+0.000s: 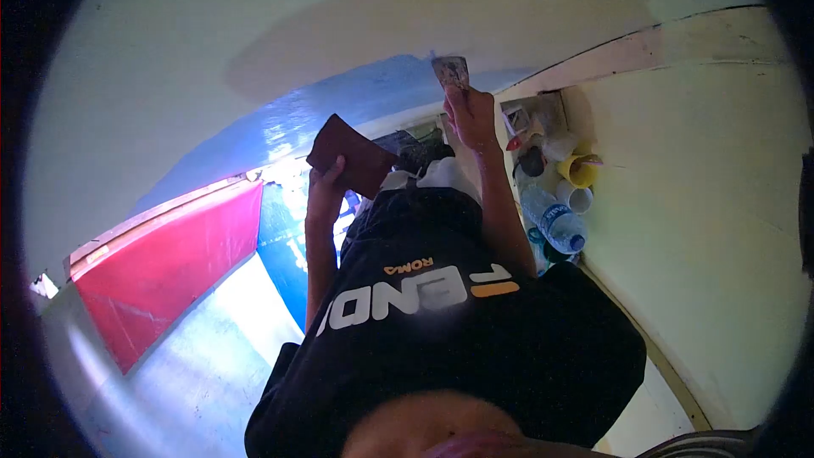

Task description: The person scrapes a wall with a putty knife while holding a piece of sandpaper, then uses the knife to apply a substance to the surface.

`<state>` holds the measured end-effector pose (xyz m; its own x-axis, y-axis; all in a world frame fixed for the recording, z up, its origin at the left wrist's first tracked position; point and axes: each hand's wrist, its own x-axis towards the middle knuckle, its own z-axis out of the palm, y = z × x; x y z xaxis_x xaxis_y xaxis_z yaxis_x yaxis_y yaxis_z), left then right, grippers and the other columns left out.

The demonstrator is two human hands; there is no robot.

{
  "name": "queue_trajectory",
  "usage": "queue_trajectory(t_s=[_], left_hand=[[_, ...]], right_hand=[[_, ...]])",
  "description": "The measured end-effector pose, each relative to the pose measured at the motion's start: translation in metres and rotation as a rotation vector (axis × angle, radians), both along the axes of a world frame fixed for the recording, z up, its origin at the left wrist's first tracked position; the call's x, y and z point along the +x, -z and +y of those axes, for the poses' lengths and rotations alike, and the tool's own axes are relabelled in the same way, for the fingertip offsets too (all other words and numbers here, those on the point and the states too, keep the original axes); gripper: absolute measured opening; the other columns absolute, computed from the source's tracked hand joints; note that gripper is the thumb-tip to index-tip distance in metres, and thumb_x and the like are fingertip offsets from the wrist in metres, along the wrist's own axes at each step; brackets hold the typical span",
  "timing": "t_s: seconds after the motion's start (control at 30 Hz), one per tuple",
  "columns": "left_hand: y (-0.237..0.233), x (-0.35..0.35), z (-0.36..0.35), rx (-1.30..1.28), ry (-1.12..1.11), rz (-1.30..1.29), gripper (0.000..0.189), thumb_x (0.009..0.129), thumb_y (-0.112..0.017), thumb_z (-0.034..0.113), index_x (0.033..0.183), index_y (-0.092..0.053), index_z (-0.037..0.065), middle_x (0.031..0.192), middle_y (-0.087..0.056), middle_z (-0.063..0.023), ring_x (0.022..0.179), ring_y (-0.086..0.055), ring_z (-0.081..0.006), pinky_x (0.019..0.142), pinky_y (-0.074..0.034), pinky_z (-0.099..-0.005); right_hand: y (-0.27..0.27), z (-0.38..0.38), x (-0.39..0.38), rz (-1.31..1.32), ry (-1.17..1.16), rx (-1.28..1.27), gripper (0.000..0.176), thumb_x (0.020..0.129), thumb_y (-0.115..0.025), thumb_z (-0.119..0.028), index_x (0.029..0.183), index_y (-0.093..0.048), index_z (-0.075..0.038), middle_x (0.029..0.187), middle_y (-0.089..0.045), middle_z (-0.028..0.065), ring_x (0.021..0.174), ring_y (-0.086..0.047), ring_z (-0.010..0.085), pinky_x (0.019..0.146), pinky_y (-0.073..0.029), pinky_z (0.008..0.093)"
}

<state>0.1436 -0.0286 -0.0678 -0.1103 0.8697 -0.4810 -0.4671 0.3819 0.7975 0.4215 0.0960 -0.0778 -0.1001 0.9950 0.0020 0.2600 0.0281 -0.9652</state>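
- Grey-brown, blotched and worn, the scraper stands blade-up in the upper middle of the view; its handle is mostly hidden in the grip.
- The person's right hand is closed around that handle, the thumb lying along it. Whether the blade touches the pale surface behind it cannot be told.
- Dark reddish-brown and slightly curved, the sheet is pinched at its near edge by the left hand, thumb on the facing side. The other fingers are hidden behind it, and its material is hard to make out.
- Across the pale surface runs a glossy blue area, its edge reaching the blade; a broad soft shadow lies above it.
- Below the hands, the black shirt covers much of the view, its white and orange lettering upside down and partly lost in folds.
- To the right, a clear bottle with a blue cap lies near a yellow cup and a white cup, beside a pale wall; smaller items around them are too jumbled to name.
- To the left hangs a red panel, next to a blue panel partly washed out by glare.
- Dark rounded borders cut off the corners.
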Motion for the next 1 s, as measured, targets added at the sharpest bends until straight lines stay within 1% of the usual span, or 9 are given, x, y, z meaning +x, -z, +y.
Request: queue_trajectory(t_s=[0.13, 0.23, 0.33, 0.5, 0.6, 0.63, 0.73, 0.83, 1.0], left_hand=[[0.0, -0.001, -0.001, 0.024, 0.011, -0.041, 0.048, 0.089, -0.067, 0.018, 0.13, -0.047, 0.0, 0.12, -0.059, -0.0132, 0.112, -0.059, -0.0272, 0.093, -0.05, -0.0425], [-0.011, 0.006, -0.002, -0.016, -0.026, 0.05, 0.044, 0.09, -0.065, 0.016, 0.127, -0.049, -0.001, 0.118, -0.06, -0.013, 0.111, -0.06, -0.0272, 0.093, -0.05, -0.0427], [-0.001, 0.001, -0.003, -0.01, -0.013, -0.062, 0.043, 0.091, -0.064, 0.015, 0.128, -0.048, -0.002, 0.118, -0.06, -0.0132, 0.111, -0.06, -0.0273, 0.094, -0.05, -0.0432], [-0.004, 0.006, 0.001, -0.019, -0.051, -0.01, 0.045, 0.089, -0.066, 0.017, 0.128, -0.049, -0.001, 0.117, -0.06, -0.0135, 0.11, -0.06, -0.0274, 0.094, -0.049, -0.0423], [0.003, 0.003, 0.003, 0.029, 0.019, -0.103, 0.046, 0.089, -0.065, 0.016, 0.129, -0.047, -0.001, 0.119, -0.059, -0.0136, 0.112, -0.059, -0.0277, 0.094, -0.049, -0.0416], [0.0, 0.003, 0.003, 0.002, 0.058, 0.055, 0.046, 0.09, -0.065, 0.015, 0.129, -0.047, -0.001, 0.119, -0.06, -0.0133, 0.111, -0.059, -0.027, 0.094, -0.049, -0.0403], [-0.012, 0.01, 0.007, -0.02, 0.057, 0.065, 0.045, 0.09, -0.065, 0.014, 0.128, -0.048, -0.001, 0.118, -0.06, -0.0134, 0.11, -0.06, -0.026, 0.093, -0.049, -0.0394], [-0.004, 0.007, 0.006, -0.005, 0.005, -0.081, 0.044, 0.09, -0.065, 0.013, 0.128, -0.048, -0.001, 0.118, -0.06, -0.0136, 0.11, -0.06, -0.0256, 0.093, -0.049, -0.0393], [-0.004, 0.005, 0.002, -0.008, -0.038, -0.064, 0.045, 0.09, -0.066, 0.014, 0.128, -0.048, 0.0, 0.119, -0.06, -0.0125, 0.111, -0.06, -0.0258, 0.093, -0.049, -0.0402]], right_hand=[[0.007, -0.002, -0.005, 0.034, 0.005, 0.003, 0.047, 0.098, -0.047, -0.039, 0.067, -0.058, -0.005, 0.053, -0.054, 0.0085, 0.046, -0.055, 0.0215, 0.05, -0.044, 0.0372], [0.006, 0.0, 0.004, -0.03, -0.016, -0.046, 0.049, 0.098, -0.046, -0.041, 0.069, -0.058, -0.004, 0.053, -0.054, 0.0091, 0.047, -0.055, 0.0221, 0.05, -0.043, 0.0378], [-0.007, 0.003, -0.003, 0.014, -0.021, 0.164, 0.049, 0.098, -0.053, -0.04, 0.064, -0.052, -0.005, 0.05, -0.045, -0.0023, 0.043, -0.044, 0.0069, 0.041, -0.036, 0.0259], [0.001, 0.004, 0.006, 0.042, -0.006, 0.064, 0.048, 0.097, -0.054, -0.038, 0.062, -0.053, -0.004, 0.049, -0.048, 0.0001, 0.043, -0.047, 0.0083, 0.042, -0.037, 0.0285], [-0.003, 0.002, 0.004, 0.006, 0.003, 0.091, 0.047, 0.097, -0.054, -0.037, 0.064, -0.054, -0.004, 0.049, -0.049, 0.0011, 0.043, -0.048, 0.0097, 0.044, -0.039, 0.0296], [-0.008, 0.002, 0.001, -0.014, 0.014, 0.118, 0.046, 0.097, -0.053, -0.036, 0.064, -0.055, -0.004, 0.049, -0.049, 0.0015, 0.043, -0.049, 0.0104, 0.044, -0.039, 0.03], [-0.022, 0.008, 0.01, -0.123, -0.026, 0.168, 0.046, 0.098, -0.051, -0.036, 0.066, -0.056, -0.003, 0.051, -0.052, 0.0039, 0.045, -0.052, 0.0139, 0.047, -0.042, 0.0313], [-0.03, 0.012, 0.006, -0.256, -0.06, 0.262, 0.045, 0.098, -0.05, -0.035, 0.068, -0.058, -0.002, 0.054, -0.056, 0.0081, 0.047, -0.056, 0.0204, 0.051, -0.044, 0.0344], [-0.035, 0.012, 0.02, -0.298, -0.034, 0.161, 0.043, 0.097, -0.051, -0.033, 0.071, -0.06, 0.0, 0.058, -0.059, 0.0124, 0.052, -0.06, 0.0262, 0.053, -0.046, 0.0376]])
